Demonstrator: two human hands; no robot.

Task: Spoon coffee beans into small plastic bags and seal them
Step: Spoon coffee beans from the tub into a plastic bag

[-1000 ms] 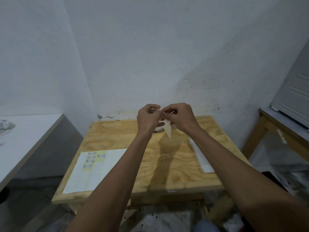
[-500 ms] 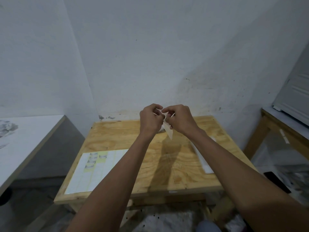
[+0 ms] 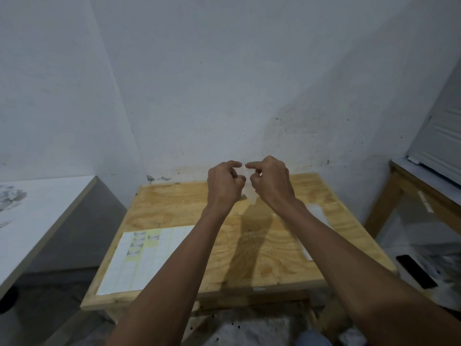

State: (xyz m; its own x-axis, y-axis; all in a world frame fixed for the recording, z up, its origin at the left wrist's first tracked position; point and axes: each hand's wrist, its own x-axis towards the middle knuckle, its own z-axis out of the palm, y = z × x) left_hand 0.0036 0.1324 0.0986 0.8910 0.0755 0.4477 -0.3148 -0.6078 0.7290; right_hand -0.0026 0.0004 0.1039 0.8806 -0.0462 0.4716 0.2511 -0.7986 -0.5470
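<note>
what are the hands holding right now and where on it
Both the left hand and right hand pinch a small clear plastic bag at its top edge; its lower corner hangs free.

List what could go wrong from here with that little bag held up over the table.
1. Both hands, left hand and right hand, pinch the small plastic bag only at its top, in mid-air; it could slip and fall onto the wooden table.
2. The bag is nearly see-through and blurred, so whether its mouth is open or sealed cannot be judged.
</note>
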